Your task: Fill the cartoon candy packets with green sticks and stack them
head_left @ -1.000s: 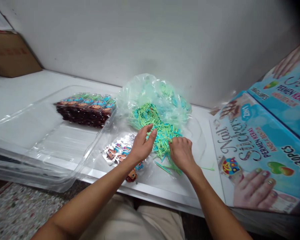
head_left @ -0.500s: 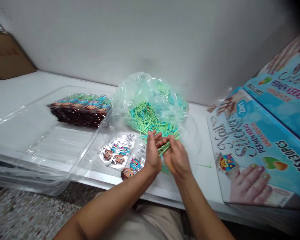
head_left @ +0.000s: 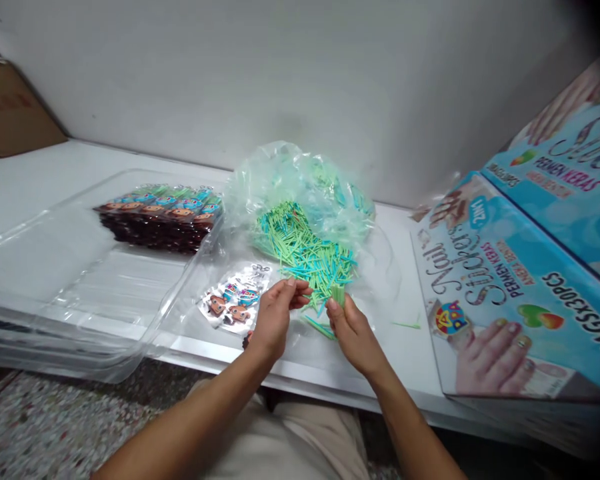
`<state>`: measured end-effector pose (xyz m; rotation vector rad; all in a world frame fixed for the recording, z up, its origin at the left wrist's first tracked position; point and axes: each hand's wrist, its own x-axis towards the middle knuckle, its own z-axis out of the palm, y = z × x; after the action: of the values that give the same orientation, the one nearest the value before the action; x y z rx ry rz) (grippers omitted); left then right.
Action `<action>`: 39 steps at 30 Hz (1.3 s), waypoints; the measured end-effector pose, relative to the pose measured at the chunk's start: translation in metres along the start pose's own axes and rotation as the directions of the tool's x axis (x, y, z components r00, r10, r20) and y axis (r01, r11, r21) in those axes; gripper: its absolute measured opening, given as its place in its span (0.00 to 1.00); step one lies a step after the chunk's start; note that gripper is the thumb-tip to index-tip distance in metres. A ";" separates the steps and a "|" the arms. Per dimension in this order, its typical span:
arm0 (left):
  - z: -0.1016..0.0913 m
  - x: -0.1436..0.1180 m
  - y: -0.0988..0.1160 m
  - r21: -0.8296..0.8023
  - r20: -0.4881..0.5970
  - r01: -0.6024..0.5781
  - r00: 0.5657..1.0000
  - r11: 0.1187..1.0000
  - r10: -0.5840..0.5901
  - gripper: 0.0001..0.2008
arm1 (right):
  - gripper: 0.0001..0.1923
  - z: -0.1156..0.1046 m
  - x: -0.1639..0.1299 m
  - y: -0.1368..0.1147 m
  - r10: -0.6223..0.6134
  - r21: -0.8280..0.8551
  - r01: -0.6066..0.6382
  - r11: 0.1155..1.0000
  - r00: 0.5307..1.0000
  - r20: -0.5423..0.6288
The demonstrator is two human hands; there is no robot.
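Observation:
My right hand is closed around a small upright bundle of thin green sticks, their ends showing above the thumb. To its left, my left hand has loosely curled fingers, somewhat apart, with nothing visible in them. It hovers beside shiny printed sachets and partly covers one. Just beyond both hands, a heap of green and blue sticks spills from a clear plastic bag. A few loose sticks lie between the hands, near the right fingers.
At left, a clear plastic tray holds a thick stack of filled sachets. Printed cardboard boxes stand at right. A brown carton sits at the far left. A wall rises behind the white table.
My hands have separated. The left has moved left and down, off the sticks, while the right keeps the bundle, now held more upright. More of the heap and loose sticks show.

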<state>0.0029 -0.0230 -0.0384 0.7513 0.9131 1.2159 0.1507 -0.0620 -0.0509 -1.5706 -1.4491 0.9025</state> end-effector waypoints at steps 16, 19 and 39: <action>-0.022 -0.008 0.007 0.087 -0.032 0.049 0.998 0.995 -0.047 0.15 | 0.12 -0.004 0.003 0.021 0.183 -0.939 0.219 0.266 0.945 0.272; -0.023 -0.009 0.008 0.101 -0.021 0.030 0.999 0.994 -0.028 0.15 | 0.12 -0.005 0.005 0.023 0.175 -0.940 0.226 0.255 0.946 0.275; -0.005 -0.015 0.008 0.215 0.135 0.035 0.989 0.976 -0.065 0.11 | 0.15 0.000 -0.014 -0.012 0.069 0.456 -0.195 0.868 0.958 0.279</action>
<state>-0.0069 -0.0363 -0.0314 0.9671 0.9476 1.0171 0.1440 -0.0752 -0.0399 -1.2177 -1.1652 1.4667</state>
